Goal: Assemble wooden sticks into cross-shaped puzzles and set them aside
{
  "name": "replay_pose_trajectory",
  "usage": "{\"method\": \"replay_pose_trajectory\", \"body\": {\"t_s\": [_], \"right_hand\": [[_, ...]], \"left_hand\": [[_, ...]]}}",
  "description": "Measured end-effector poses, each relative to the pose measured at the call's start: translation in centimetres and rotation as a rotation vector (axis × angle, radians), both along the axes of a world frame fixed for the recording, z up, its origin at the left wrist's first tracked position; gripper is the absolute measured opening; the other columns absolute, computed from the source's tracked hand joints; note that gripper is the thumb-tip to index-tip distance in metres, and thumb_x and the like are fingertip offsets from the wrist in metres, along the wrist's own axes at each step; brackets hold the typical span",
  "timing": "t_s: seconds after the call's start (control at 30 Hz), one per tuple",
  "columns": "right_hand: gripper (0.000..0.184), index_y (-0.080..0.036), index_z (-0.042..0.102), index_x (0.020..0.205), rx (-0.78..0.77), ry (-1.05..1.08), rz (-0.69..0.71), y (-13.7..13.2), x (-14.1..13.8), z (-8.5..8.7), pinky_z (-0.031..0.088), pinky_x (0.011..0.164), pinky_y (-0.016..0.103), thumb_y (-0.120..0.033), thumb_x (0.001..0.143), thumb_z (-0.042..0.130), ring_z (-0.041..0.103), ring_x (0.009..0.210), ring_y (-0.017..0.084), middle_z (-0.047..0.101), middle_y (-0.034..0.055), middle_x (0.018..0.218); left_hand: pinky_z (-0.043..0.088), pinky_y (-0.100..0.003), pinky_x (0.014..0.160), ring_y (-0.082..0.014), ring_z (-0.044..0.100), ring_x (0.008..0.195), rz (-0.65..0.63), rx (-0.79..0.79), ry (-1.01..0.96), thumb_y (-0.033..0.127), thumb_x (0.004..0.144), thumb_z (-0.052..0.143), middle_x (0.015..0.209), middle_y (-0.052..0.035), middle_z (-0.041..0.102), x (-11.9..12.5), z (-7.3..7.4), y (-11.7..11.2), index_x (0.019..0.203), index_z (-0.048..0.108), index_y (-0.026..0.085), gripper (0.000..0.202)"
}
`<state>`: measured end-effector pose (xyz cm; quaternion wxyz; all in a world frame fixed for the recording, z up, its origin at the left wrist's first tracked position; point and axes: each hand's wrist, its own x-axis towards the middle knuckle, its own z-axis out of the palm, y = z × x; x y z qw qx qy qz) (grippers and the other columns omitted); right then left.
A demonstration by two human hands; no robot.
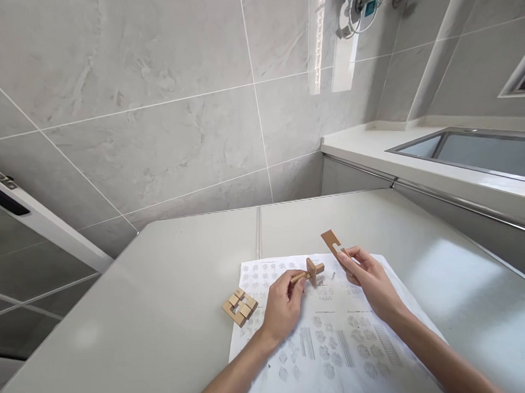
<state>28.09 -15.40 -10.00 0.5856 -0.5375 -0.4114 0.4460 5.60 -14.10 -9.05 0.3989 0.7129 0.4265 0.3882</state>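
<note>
My left hand pinches the rod-like end of a small cross-shaped wooden puzzle piece, holding it over the paper sheet. In my right hand is a flat wooden puzzle piece with a notch cut in one side, gripped at its lower end and tilted up to the left. The two pieces are apart. Left of my left hand lies an interlocked wooden block puzzle with a gap in its middle, partly over the sheet's edge. My fingers hide parts of both held pieces.
A large printed sheet with puzzle diagrams lies beneath my hands on the pale table. Beyond the table stands a grey tiled wall. At right is a white counter with a sink; a door is at left.
</note>
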Motion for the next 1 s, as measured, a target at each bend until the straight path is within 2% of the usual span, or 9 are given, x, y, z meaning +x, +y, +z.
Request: {"method": "replay_pose_trajectory", "body": {"t_s": [0.13,0.23,0.3,0.57,0.63,0.73,1.0], "right_hand": [[0.049,-0.023,0.057,0.077,0.004,0.227,0.079,0.2,0.0,-0.1,0.02,0.051,0.029,-0.066,0.084,0.082,0.02,0.055,0.01,0.039,-0.0059,0.071],[0.048,-0.023,0.055,0.077,-0.023,0.323,0.186,0.1,0.0,0.2,0.014,0.051,0.03,-0.063,0.088,0.081,0.013,0.054,0.01,0.028,-0.0087,0.066],[0.047,-0.023,0.055,0.079,-0.037,0.33,0.248,-0.1,-0.1,0.5,0.013,0.052,0.03,-0.063,0.091,0.078,0.013,0.054,0.01,0.026,-0.0094,0.065],[0.038,-0.022,0.062,0.098,-0.058,0.224,0.503,-0.6,-0.7,1.1,0.016,0.054,0.031,-0.059,0.099,0.07,0.023,0.054,0.01,0.045,-0.0066,0.065],[0.038,-0.024,0.061,0.115,-0.052,0.188,0.522,-0.6,-0.9,1.1,0.019,0.054,0.03,-0.058,0.1,0.069,0.028,0.053,0.01,0.051,-0.006,0.067],[0.052,-0.026,0.052,0.137,-0.033,0.15,0.51,-0.7,-1.0,1.2,0.023,0.055,0.03,-0.058,0.099,0.07,0.033,0.053,0.011,0.058,-0.0054,0.07],[0.054,-0.027,0.047,0.135,-0.044,0.105,0.498,-1.0,-1.3,1.4,0.03,0.053,0.029,-0.061,0.099,0.068,0.044,0.049,0.012,0.062,-0.0054,0.07]], "left_hand": [[0.049,-0.031,0.079,-0.0206,0.066,0.085,0.004,0.018,0.021,0.041,0.109,0.051,0.1,-0.0055,0.077,0.1,0.1,0.0,0.11,0.071,0.021,0.029],[0.05,-0.031,0.079,-0.0207,0.067,0.085,0.005,0.025,0.039,0.041,0.109,0.05,0.1,-0.0051,0.077,0.1,0.0,0.1,0.11,0.071,0.021,0.029],[0.05,-0.031,0.079,-0.0208,0.067,0.085,0.014,0.03,0.052,0.04,0.11,0.05,0.099,-0.0049,0.077,0.2,0.0,0.2,0.109,0.071,0.021,0.029],[0.051,-0.032,0.08,-0.0217,0.068,0.087,0.006,0.046,0.093,0.04,0.11,0.049,0.1,-0.0051,0.077,0.1,-0.2,0.1,0.111,0.072,0.022,0.03],[0.051,-0.032,0.079,-0.0219,0.069,0.087,-0.002,0.049,0.104,0.04,0.11,0.048,0.101,-0.0052,0.078,0.1,-0.1,0.1,0.111,0.072,0.022,0.03],[0.051,-0.032,0.079,-0.0214,0.068,0.086,-0.009,0.056,0.108,0.039,0.11,0.048,0.1,-0.0046,0.077,0.1,-0.1,0.1,0.112,0.072,0.022,0.03],[0.052,-0.033,0.082,-0.0219,0.069,0.09,-0.02,0.048,0.111,0.036,0.11,0.048,0.103,-0.0043,0.077,0.2,0.1,-0.2,0.113,0.072,0.023,0.027]]}}
